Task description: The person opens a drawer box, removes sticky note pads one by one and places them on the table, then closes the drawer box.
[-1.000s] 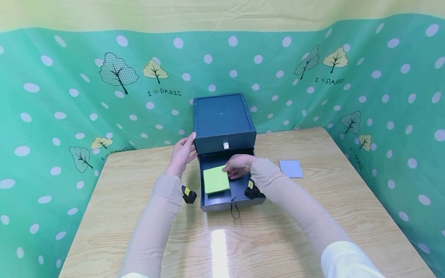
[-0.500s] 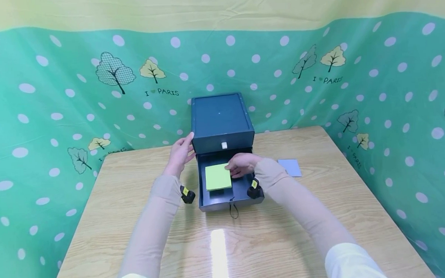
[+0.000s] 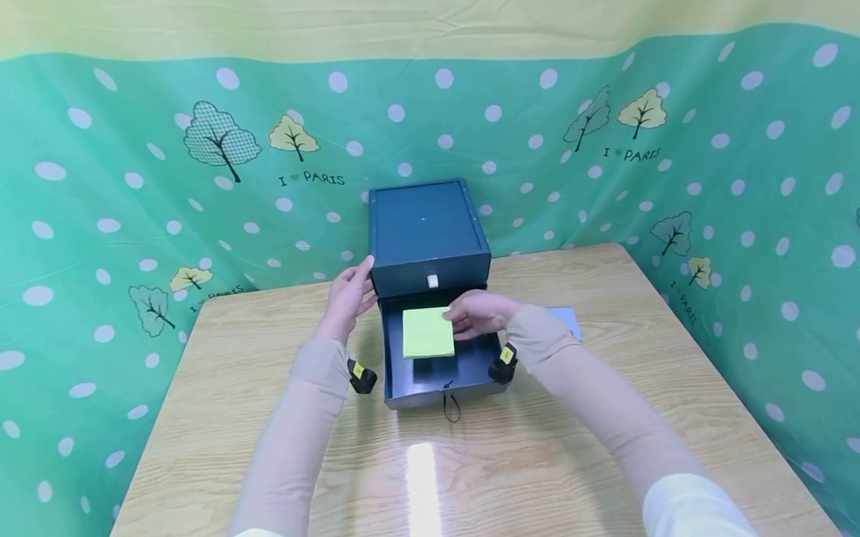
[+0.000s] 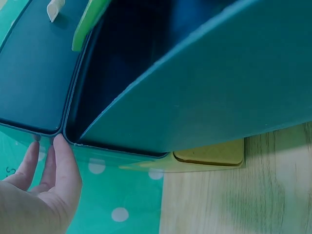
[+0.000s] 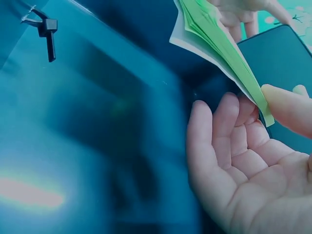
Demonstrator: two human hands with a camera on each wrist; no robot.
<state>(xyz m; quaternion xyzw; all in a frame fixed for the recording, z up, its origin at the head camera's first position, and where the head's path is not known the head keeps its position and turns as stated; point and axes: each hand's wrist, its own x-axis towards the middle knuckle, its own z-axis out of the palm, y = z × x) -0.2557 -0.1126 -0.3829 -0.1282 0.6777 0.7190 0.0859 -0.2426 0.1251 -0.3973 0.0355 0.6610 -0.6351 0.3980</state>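
Note:
In the head view, a dark blue two-drawer box has its lower drawer pulled out. Over that drawer a yellow-green sticky note pad is held by its right corner between the thumb and fingers of my right hand. The right wrist view shows the pad edge-on, a white underside below the green sheets, clear of the drawer's bottom. My left hand rests its fingertips on the box's left side; in the left wrist view its fingers lie fairly straight at the edge.
A light blue paper square lies on the wooden table right of the box, partly behind the right sleeve. A black cord loop hangs from the drawer front, and a white knob sits on the upper drawer. A green dotted curtain surrounds the table.
My right hand has lifted the sticky note pad from the drawer's bottom and moved it slightly right and away from me. The left hand stays at the box's side.

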